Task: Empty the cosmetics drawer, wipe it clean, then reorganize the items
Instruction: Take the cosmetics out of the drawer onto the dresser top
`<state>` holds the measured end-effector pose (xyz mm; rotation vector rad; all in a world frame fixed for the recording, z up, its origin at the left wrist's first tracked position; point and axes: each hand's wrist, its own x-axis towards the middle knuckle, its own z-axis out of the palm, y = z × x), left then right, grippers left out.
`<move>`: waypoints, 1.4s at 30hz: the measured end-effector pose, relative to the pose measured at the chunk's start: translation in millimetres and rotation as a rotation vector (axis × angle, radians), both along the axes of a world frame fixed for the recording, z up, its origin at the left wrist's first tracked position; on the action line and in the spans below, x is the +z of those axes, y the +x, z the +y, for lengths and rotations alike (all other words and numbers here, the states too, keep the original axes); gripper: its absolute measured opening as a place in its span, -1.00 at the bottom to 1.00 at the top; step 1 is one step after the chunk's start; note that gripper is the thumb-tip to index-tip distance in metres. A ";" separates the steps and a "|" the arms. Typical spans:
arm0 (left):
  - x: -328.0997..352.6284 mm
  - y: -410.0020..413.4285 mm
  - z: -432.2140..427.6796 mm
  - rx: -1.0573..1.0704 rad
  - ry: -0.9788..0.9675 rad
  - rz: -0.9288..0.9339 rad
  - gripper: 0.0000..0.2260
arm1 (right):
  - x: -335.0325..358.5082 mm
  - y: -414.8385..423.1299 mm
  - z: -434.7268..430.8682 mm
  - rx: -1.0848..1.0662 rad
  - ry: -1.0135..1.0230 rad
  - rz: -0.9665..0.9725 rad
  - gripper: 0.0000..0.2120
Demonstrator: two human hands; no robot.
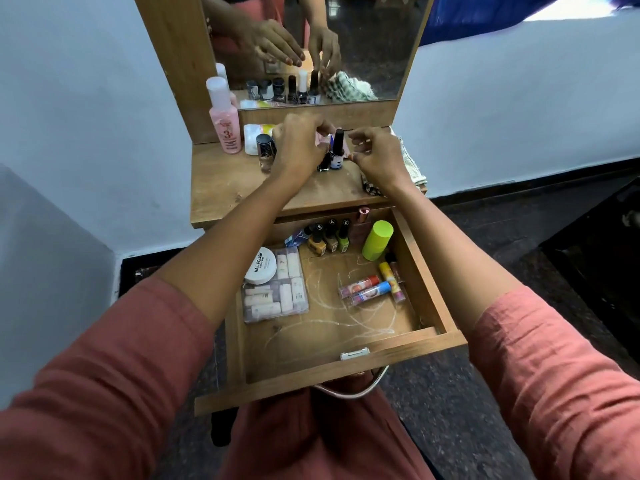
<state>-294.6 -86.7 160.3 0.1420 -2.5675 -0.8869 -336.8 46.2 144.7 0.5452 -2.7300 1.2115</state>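
My left hand (298,144) hides most of the bottles on the vanity top (221,188); its fingers curl around something small and pink I cannot make out. Just right of it stands a dark nail polish bottle (337,148), label unreadable. My right hand (377,157) hovers beside that bottle, fingers bent, gripping nothing, covering part of the checked cloth (414,168). Below the top, the open drawer (346,367) holds a "NAIL POLISH" tub (261,266) at left, bare floor mid-front.
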 end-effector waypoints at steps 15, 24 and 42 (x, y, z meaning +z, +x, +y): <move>-101.5 95.1 58.6 -0.345 0.093 -0.347 -0.79 | -76.7 90.9 71.7 0.174 0.346 -0.170 -0.79; -145.8 118.9 65.7 -0.283 0.038 -0.562 -0.78 | -94.8 113.9 89.6 0.299 0.813 -0.249 -0.75; -102.5 118.4 52.0 -0.042 0.515 -0.215 -0.89 | -68.5 107.0 73.8 0.318 0.594 -0.174 -0.78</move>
